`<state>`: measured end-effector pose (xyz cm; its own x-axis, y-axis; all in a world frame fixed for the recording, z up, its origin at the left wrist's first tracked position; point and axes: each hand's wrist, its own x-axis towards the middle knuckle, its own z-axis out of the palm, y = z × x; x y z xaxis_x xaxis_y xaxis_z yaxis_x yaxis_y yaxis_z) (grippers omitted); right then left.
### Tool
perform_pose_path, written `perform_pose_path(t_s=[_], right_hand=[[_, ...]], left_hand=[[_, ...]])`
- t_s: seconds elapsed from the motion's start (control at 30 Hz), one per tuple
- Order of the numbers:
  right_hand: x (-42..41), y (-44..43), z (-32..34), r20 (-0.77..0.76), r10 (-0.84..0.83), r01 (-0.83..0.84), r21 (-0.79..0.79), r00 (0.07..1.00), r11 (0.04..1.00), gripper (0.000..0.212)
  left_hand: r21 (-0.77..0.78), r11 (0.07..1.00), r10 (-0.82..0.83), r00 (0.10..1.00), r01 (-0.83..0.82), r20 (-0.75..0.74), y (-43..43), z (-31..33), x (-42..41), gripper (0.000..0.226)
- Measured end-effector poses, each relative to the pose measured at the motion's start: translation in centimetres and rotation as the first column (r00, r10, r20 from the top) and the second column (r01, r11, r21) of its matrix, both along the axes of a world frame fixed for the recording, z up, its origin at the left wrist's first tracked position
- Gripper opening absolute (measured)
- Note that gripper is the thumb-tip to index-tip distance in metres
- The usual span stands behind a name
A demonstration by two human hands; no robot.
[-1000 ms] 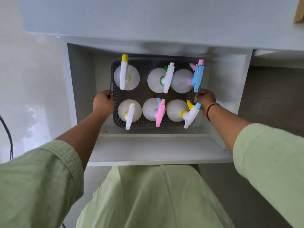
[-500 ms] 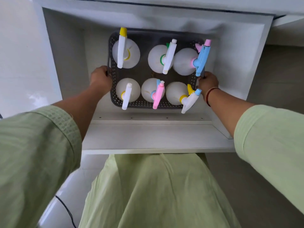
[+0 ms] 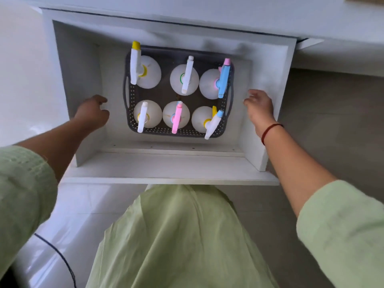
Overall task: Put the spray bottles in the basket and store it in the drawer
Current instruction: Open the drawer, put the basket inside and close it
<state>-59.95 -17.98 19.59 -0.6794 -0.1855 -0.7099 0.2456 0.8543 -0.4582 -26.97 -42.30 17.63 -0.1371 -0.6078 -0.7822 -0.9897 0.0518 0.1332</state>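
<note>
Basket between both empty hands

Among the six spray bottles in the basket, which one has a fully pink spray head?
The middle bottle of the near row. Its spray head is pink along its whole length; the far right bottle has a blue head with only a pink tip.

The bottles hide most of the basket floor. Both hands, left and right, look motion-blurred.

Pale green garment, loose folds, lower centre. Thin dark cable across the glossy white floor, lower left.
</note>
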Motion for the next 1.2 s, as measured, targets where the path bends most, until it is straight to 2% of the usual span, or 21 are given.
perform_pose_path(t_s=[0.13, 0.27, 0.33, 0.43, 0.5, 0.57, 0.67, 0.73, 0.83, 0.93, 1.2], right_hand=[[0.1, 1.5, 4.2, -0.016, 0.095, -0.096, -0.092, 0.995, 0.991, 0.030], [1.7, 2.5, 6.8, -0.059, 0.154, -0.160, -0.110, 0.986, 0.981, 0.027], [3.9, 2.8, 7.6, -0.037, 0.303, -0.305, -0.117, 0.952, 0.945, 0.029], [7.4, 3.3, 8.4, -0.034, 0.649, -0.645, -0.163, 0.760, 0.747, 0.040], [9.2, 3.7, 8.3, 0.047, 0.778, -0.765, -0.155, 0.626, 0.625, 0.058], [10.8, 4.3, 8.0, 0.202, 0.823, -0.822, -0.112, 0.531, 0.558, 0.080], [12.8, 5.7, 6.9, 0.286, 0.884, -0.918, -0.034, 0.371, 0.396, 0.097], [13.3, 6.6, 6.3, 0.248, 0.892, -0.923, 0.026, 0.377, 0.383, 0.094], [13.0, 7.5, 5.8, 0.172, 0.849, -0.866, 0.058, 0.500, 0.497, 0.088], [13.0, 7.5, 5.8, 0.145, 0.876, -0.887, 0.031, 0.459, 0.460, 0.083], [12.5, 6.2, 6.4, 0.025, 0.901, -0.900, 0.071, 0.433, 0.431, 0.078]], left_hand=[[-0.094, 0.995, 0.003, 0.993, -0.015, -0.121, 3.8, 5.3, 1.0, 0.045], [-0.144, 0.989, -0.006, 0.970, -0.030, -0.244, 9.2, 9.3, 2.5, 0.039], [-0.152, 0.987, -0.095, 0.963, 0.058, -0.250, 11.3, 10.3, 3.5, 0.048], [-0.122, 0.945, -0.325, 0.916, 0.304, -0.236, 13.9, 10.8, 4.9, 0.091], [-0.135, 0.929, -0.369, 0.900, 0.345, -0.232, 14.7, 10.6, 6.0, 0.114], [-0.167, 0.938, -0.335, 0.921, 0.305, -0.200, 14.8, 10.0, 6.9, 0.122], [-0.210, 0.925, -0.344, 0.932, 0.316, -0.114, 14.1, 9.1, 7.7, 0.125], [-0.201, 0.902, -0.403, 0.913, 0.383, -0.066, 13.2, 8.7, 7.8, 0.129], [-0.196, 0.831, -0.534, 0.845, 0.520, -0.024, 12.3, 8.6, 7.2, 0.137], [-0.174, 0.804, -0.575, 0.818, 0.568, 0.010, 11.9, 8.7, 6.7, 0.143], [-0.148, 0.849, -0.507, 0.861, 0.506, 0.035, 10.7, 9.1, 5.4, 0.149]])
